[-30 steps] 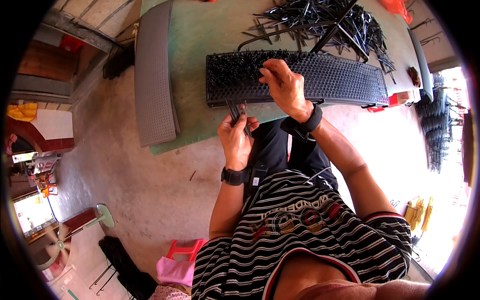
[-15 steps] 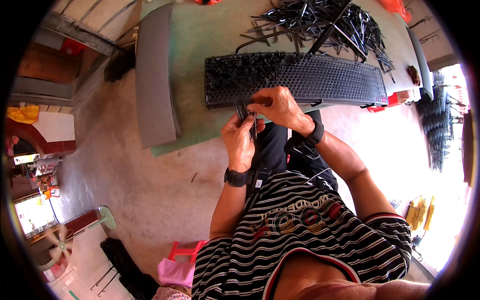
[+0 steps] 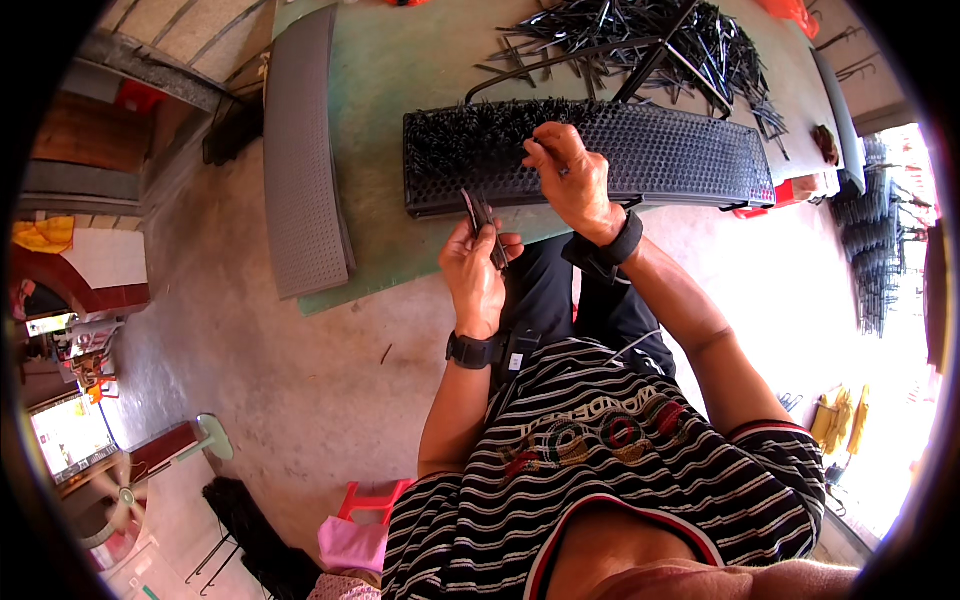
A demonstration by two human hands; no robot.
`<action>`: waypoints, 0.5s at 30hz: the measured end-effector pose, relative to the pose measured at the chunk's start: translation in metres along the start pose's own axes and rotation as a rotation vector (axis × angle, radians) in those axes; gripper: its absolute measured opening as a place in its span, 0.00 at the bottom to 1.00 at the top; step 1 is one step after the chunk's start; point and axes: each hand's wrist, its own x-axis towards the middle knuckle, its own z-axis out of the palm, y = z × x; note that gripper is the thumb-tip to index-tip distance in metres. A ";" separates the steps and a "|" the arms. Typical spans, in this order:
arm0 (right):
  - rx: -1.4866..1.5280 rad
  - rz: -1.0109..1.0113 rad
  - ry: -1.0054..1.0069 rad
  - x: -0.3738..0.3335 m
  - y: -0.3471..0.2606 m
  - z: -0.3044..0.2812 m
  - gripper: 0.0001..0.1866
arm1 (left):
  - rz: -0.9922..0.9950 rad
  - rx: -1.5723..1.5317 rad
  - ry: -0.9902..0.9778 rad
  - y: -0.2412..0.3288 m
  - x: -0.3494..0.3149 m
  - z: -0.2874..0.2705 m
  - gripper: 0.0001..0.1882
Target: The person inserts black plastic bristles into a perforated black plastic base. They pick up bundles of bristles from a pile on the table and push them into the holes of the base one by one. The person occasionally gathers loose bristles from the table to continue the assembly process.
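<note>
A long black panel [image 3: 690,155] full of round holes lies along the near edge of the table. Dark upright tufts [image 3: 460,145] crowd its left part, while the holes on the right are bare. My left hand [image 3: 475,275] is closed round a small bundle of thin black strips [image 3: 480,220], just off the panel's near left edge. Over the middle of the panel, my right hand [image 3: 578,185] has its fingertips pinched together, near where the tufts end. Whatever sits in that pinch is too small to make out.
A big heap of loose black strips [image 3: 690,60] lies behind the panel on the green table [image 3: 390,100]. A black metal frame [image 3: 640,75] stands between them. Stacked grey perforated sheets [image 3: 305,160] lie at the table's left end. A red stool [image 3: 370,500] is lower left.
My right hand has left the strips beside my left hand and moved up and to the right, over the panel. My left hand keeps its bundle and has barely moved.
</note>
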 end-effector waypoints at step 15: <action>0.004 0.226 -0.477 -0.012 -0.010 -0.011 0.08 | -0.036 -0.012 -0.053 -0.004 -0.004 0.006 0.06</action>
